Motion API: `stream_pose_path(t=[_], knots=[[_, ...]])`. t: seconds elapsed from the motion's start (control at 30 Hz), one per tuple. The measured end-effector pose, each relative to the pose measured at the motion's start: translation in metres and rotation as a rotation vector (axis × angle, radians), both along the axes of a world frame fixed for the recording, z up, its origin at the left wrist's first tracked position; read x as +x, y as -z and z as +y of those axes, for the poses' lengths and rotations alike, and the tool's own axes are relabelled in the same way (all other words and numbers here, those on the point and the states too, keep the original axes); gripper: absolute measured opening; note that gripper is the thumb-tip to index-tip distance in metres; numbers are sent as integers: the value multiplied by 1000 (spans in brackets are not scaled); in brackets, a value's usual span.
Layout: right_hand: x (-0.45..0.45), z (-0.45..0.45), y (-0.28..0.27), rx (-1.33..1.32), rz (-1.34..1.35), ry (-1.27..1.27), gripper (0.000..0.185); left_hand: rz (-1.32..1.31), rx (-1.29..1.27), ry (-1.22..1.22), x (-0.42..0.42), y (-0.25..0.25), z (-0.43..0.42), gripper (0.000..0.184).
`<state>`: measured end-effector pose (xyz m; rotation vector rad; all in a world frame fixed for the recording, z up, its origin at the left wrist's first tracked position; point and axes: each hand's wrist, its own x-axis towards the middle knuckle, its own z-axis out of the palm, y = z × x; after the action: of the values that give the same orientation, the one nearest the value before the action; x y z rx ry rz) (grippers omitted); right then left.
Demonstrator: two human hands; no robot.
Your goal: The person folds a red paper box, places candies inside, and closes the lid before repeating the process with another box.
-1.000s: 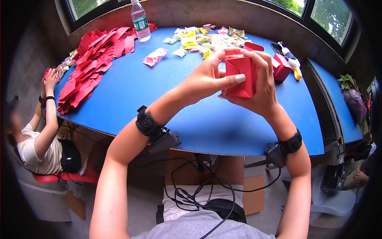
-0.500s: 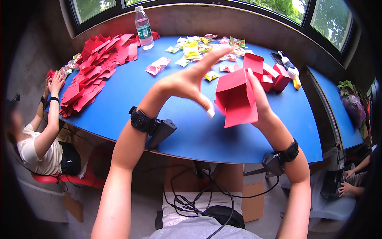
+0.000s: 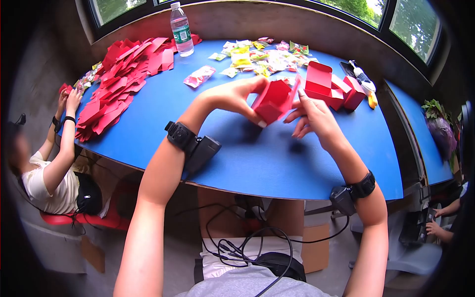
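Note:
A small red paper box (image 3: 272, 103) is held up over the table, its open side facing me. My left hand (image 3: 236, 96) is closed on its left side, thumb below and fingers behind. Beside the box's right edge, my right hand (image 3: 316, 116) has its fingers apart; a fingertip is close to the upright flap, and I cannot tell whether it touches. Behind my right hand stand an open red box (image 3: 318, 79) and more folded red boxes (image 3: 354, 93).
Flat red box blanks (image 3: 118, 74) lie heaped on the blue table (image 3: 237, 168). Wrapped sweets (image 3: 267, 59) are scattered at the back, near a water bottle (image 3: 181, 32). A glue bottle (image 3: 363, 81) lies at right. Another person (image 3: 52, 175) works at left. Cables (image 3: 247, 242) hang over my lap.
The red box has passed from my right hand to my left and turned. My left hand has closed on it; my right hand's fingers have come apart beside it.

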<state>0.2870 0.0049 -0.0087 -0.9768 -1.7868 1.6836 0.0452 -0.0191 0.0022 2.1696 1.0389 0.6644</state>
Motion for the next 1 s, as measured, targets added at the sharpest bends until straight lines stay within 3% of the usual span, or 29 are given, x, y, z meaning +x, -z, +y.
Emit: stream_pose_path(t=[0.03, 0.1, 0.17, 0.23, 0.3, 0.33, 0.37, 0.43, 0.47, 0.6, 0.63, 0.7, 0.77, 0.83, 0.97, 1.0], knots=[[1, 6, 3, 181, -67, -20, 47, -54, -74, -30, -4, 5, 3, 79], [-1, 4, 3, 190, 23, -16, 46, -98, -113, -40, -9, 20, 12, 83], [-6, -4, 4, 402, 60, 75, 54, -211, -212, -40, -2, 28, 17, 86], [-7, -3, 9, 607, -26, 62, 89, -245, -148, -13, 15, 30, 11, 92], [-10, -13, 8, 814, -80, 105, 88, -31, -77, 3, 28, 20, 1, 97], [-9, -14, 4, 790, -108, 152, 102, -104, -56, 32, 29, 23, -2, 100], [-13, -9, 9, 879, 52, 187, 92, 1, 31, 130, 27, 19, 0, 105], [-8, -4, 7, 789, 52, 200, 76, 273, -5, 72, 13, 10, -4, 98], [-9, -3, 7, 837, 78, 220, 58, 181, -79, 75, 6, 5, -4, 89], [-10, -1, 13, 782, 191, 179, 47, -107, -80, -79, -16, -5, 4, 57], [-9, -3, 10, 785, 193, 179, 47, -85, -75, -176, -18, -4, 6, 53], [-7, -7, 3, 455, 256, 141, 48, -72, 87, -258, -13, 7, 13, 48], [-5, -1, 6, 505, 253, 75, 48, 22, 351, -175, -10, 30, 25, 43], [-6, -6, 5, 519, 294, 3, 48, 244, 425, -121, -9, 53, 38, 39], [-8, -12, 1, 562, 284, -15, 60, 310, 317, -253, -2, 39, 30, 19], [-7, -11, 1, 598, 234, -17, 67, 306, 387, -292, -1, 36, 28, 10]])
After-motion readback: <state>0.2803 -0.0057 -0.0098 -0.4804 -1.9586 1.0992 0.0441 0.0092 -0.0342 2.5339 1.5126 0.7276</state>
